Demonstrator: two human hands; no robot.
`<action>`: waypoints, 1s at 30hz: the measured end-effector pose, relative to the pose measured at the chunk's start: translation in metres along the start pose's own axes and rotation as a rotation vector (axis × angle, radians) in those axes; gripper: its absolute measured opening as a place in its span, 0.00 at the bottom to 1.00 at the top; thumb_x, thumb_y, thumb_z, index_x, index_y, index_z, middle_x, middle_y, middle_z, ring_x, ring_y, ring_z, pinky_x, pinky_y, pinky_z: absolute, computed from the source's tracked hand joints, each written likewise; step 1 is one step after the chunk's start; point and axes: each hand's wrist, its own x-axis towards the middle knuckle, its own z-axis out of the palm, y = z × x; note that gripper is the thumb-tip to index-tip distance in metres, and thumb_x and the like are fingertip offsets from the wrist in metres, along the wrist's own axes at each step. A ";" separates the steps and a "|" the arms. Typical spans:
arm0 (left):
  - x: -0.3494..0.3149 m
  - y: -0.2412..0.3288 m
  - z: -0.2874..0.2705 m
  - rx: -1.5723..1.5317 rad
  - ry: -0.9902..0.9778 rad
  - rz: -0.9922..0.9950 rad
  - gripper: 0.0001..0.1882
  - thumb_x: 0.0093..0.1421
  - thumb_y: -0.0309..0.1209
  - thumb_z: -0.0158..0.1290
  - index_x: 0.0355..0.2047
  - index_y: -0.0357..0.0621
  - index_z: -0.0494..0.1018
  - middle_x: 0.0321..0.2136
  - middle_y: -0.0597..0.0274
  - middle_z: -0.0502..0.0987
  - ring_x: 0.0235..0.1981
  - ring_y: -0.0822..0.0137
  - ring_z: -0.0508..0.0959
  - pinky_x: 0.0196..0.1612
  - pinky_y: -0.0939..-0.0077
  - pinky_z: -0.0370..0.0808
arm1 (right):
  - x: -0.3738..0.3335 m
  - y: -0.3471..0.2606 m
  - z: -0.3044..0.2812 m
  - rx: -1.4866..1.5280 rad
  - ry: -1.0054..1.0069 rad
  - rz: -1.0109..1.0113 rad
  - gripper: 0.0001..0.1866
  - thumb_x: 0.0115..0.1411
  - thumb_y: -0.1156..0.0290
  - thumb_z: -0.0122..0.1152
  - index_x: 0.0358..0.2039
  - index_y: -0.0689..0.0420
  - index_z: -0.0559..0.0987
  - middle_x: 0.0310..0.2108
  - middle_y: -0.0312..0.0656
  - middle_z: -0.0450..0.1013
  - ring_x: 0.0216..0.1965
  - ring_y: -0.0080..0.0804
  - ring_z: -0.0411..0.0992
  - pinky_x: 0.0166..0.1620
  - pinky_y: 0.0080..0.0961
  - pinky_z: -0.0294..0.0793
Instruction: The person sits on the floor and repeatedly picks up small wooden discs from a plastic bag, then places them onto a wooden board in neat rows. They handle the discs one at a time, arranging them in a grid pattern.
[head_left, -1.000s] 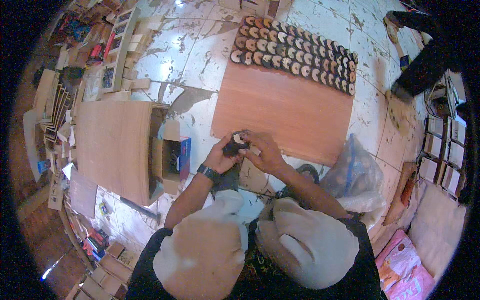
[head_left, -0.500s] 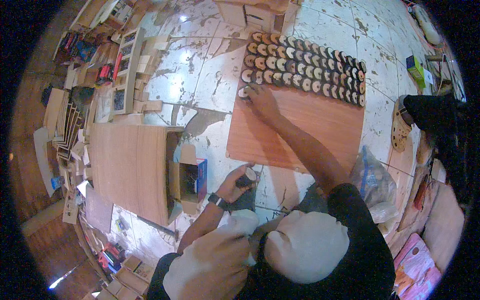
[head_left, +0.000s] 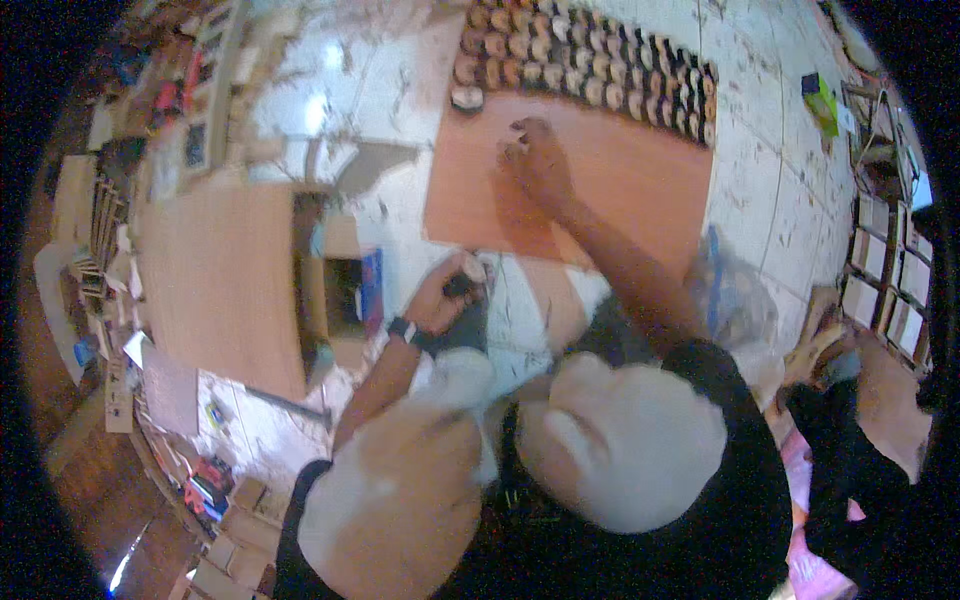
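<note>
I have the left hand point(head_left: 436, 298) clasped round a dark, pale-topped piece point(head_left: 468, 278) at the near left of the board point(head_left: 645, 175); the right hand point(head_left: 532, 152) is blurred above it, spread or pinching, I cannot tell.

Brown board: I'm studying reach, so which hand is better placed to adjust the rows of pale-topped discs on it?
Probably the right hand: it is over the board, near the rows of discs. The left hand is off the board, holding a dark, pale-topped piece.
</note>
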 end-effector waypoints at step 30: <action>0.010 -0.006 0.036 -0.030 -0.013 -0.098 0.25 0.61 0.39 0.44 0.55 0.36 0.64 0.50 0.46 0.71 0.48 0.46 0.74 0.42 0.63 0.77 | -0.193 -0.011 -0.075 0.229 -0.475 0.214 0.12 0.61 0.72 0.52 0.44 0.59 0.74 0.36 0.46 0.75 0.38 0.42 0.75 0.41 0.33 0.74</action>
